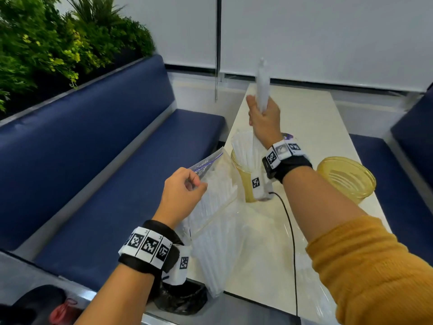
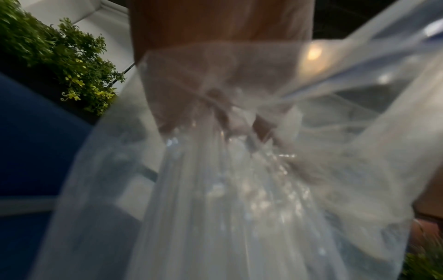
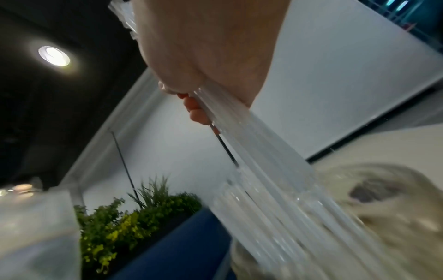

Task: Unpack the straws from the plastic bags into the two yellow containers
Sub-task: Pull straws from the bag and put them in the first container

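Observation:
My right hand (image 1: 263, 116) grips a bundle of clear straws (image 1: 262, 83) upright above the left yellow container (image 1: 243, 181), which holds several straws; the bundle's lower ends (image 3: 275, 170) point into that container. My left hand (image 1: 185, 191) pinches the open mouth of a clear zip bag (image 1: 210, 212) full of straws, which leans on the table's left edge. Through the bag's film (image 2: 239, 189) the left fingers (image 2: 215, 106) show blurred. The second yellow container (image 1: 346, 179) stands to the right with no straws in it.
The cream table (image 1: 304, 118) runs away from me between two blue benches (image 1: 105, 160). Crumpled clear plastic (image 1: 281, 266) lies on the near table. A black cable (image 1: 291, 231) crosses it. Plants (image 1: 46, 43) stand behind the left bench. A black bag (image 1: 182, 301) sits below.

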A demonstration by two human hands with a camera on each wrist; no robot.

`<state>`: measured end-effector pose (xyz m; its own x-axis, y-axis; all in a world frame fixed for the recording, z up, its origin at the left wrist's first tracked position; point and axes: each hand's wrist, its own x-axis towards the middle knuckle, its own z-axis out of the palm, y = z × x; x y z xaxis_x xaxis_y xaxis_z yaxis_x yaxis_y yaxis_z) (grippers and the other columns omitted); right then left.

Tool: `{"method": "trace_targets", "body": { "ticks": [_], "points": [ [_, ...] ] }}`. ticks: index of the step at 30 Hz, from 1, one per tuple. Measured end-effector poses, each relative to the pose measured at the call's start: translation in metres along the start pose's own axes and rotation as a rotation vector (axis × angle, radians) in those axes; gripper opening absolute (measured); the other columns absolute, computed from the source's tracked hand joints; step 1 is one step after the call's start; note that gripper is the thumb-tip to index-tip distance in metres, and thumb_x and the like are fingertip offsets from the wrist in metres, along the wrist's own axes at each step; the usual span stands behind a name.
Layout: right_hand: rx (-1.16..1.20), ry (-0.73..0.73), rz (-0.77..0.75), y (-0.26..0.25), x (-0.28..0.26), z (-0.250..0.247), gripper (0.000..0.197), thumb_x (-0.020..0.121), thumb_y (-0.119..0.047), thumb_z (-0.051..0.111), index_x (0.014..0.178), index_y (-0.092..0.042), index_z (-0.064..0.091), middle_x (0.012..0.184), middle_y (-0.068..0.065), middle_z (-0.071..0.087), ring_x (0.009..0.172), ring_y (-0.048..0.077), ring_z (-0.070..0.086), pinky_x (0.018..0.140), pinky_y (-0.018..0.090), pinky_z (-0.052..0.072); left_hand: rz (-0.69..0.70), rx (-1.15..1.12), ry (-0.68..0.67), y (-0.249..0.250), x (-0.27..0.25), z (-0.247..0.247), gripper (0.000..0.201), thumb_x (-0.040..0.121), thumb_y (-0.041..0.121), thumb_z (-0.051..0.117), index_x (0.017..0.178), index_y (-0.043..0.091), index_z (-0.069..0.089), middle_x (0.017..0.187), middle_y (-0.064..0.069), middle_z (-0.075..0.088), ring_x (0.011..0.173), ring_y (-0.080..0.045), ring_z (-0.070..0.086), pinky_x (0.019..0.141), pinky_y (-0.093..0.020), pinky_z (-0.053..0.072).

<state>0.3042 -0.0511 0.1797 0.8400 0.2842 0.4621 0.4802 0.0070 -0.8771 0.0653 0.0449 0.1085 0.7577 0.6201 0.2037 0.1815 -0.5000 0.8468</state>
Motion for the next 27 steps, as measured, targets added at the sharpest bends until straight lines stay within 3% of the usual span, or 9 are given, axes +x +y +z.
{"method": "trace_targets", "body": {
  "ticks": [5, 8, 9, 14, 16, 18, 20, 23, 27],
  "points": [
    [-0.059, -0.014, 0.147, 0.053, -0.02, 0.003, 0.02, 0.1, -0.031, 0.059, 0.1, -0.011, 0.059, 0.08, 0.012, 0.064, 0.064, 0.013, 0.058, 0.058, 0.011, 0.048, -0.005, -0.054, -0.004, -0.001, 0.0, -0.001, 0.015, 0.088, 0.025, 0.075, 0.08, 0.017, 0.066, 0.087, -0.002, 0.062, 0.071, -0.01, 0.05, 0.066, -0.02, 0.043],
    [-0.15, 0.024, 0.175, 0.068, -0.027, 0.001, 0.031, 0.087, -0.032, 0.076, 0.102, -0.007, 0.065, 0.09, 0.008, 0.069, 0.078, 0.02, 0.066, 0.074, 0.028, 0.057, 0.005, -0.066, 0.0, -0.003, 0.0, -0.002, 0.015, 0.089, 0.031, 0.075, 0.08, 0.021, 0.067, 0.089, -0.004, 0.063, 0.073, -0.013, 0.053, 0.067, -0.024, 0.046],
    [-0.149, 0.048, 0.174, 0.068, -0.027, 0.0, 0.036, 0.081, -0.032, 0.081, 0.103, -0.008, 0.065, 0.092, 0.006, 0.07, 0.082, 0.023, 0.067, 0.075, 0.031, 0.058, 0.006, -0.067, 0.0, -0.003, 0.001, -0.002, 0.015, 0.089, 0.032, 0.075, 0.08, 0.022, 0.067, 0.089, -0.003, 0.063, 0.074, -0.016, 0.054, 0.067, -0.025, 0.047],
    [-0.104, 0.112, 0.027, 0.057, -0.018, -0.008, 0.065, 0.069, -0.035, 0.089, 0.122, -0.024, 0.053, 0.107, -0.001, 0.066, 0.097, 0.012, 0.065, 0.078, 0.013, 0.05, 0.013, -0.051, -0.021, 0.003, 0.002, -0.002, 0.008, 0.089, 0.025, 0.075, 0.083, 0.024, 0.07, 0.093, -0.001, 0.064, 0.084, -0.023, 0.061, 0.075, -0.032, 0.054],
    [-0.154, 0.114, -0.052, 0.053, -0.011, -0.008, 0.065, 0.074, -0.037, 0.086, 0.127, -0.029, 0.049, 0.117, 0.001, 0.064, 0.106, 0.012, 0.061, 0.084, 0.012, 0.048, 0.038, -0.045, -0.043, 0.007, 0.002, -0.004, 0.009, 0.09, 0.015, 0.072, 0.089, 0.025, 0.072, 0.097, 0.001, 0.064, 0.084, -0.02, 0.062, 0.076, -0.022, 0.053],
    [-0.193, 0.104, -0.099, 0.049, -0.008, -0.006, 0.048, 0.086, -0.037, 0.075, 0.128, -0.027, 0.053, 0.122, 0.001, 0.064, 0.11, 0.011, 0.06, 0.087, 0.013, 0.048, 0.06, -0.038, -0.073, 0.011, 0.002, -0.007, 0.021, 0.089, 0.006, 0.068, 0.097, 0.024, 0.074, 0.1, 0.002, 0.064, 0.084, -0.015, 0.061, 0.074, -0.01, 0.049],
    [-0.265, 0.102, -0.108, 0.048, -0.008, -0.007, 0.028, 0.098, -0.036, 0.057, 0.117, -0.018, 0.066, 0.113, 0.001, 0.07, 0.104, 0.012, 0.063, 0.085, 0.024, 0.052, 0.085, -0.021, -0.096, 0.014, 0.002, -0.009, 0.028, 0.088, 0.001, 0.066, 0.104, 0.023, 0.074, 0.103, 0.002, 0.065, 0.088, -0.011, 0.063, 0.076, -0.006, 0.047],
    [-0.439, 0.078, -0.058, 0.06, -0.012, -0.011, 0.04, 0.103, -0.029, 0.043, 0.098, -0.008, 0.077, 0.103, 0.009, 0.075, 0.096, 0.025, 0.068, 0.083, 0.03, 0.049, 0.113, -0.009, -0.098, 0.018, 0.002, -0.01, 0.03, 0.087, 0.001, 0.066, 0.109, 0.02, 0.075, 0.103, 0.002, 0.066, 0.09, -0.01, 0.064, 0.078, -0.006, 0.048],
    [-0.644, -0.101, 0.097, 0.075, -0.021, -0.02, 0.044, 0.104, -0.03, 0.042, 0.101, -0.002, 0.076, 0.103, 0.018, 0.074, 0.096, 0.034, 0.068, 0.086, 0.039, 0.054, 0.125, 0.0, -0.097, 0.021, -0.001, -0.01, 0.03, 0.088, 0.002, 0.065, 0.11, 0.019, 0.074, 0.104, 0.001, 0.067, 0.089, -0.01, 0.064, 0.076, -0.003, 0.046]
  ]
}}
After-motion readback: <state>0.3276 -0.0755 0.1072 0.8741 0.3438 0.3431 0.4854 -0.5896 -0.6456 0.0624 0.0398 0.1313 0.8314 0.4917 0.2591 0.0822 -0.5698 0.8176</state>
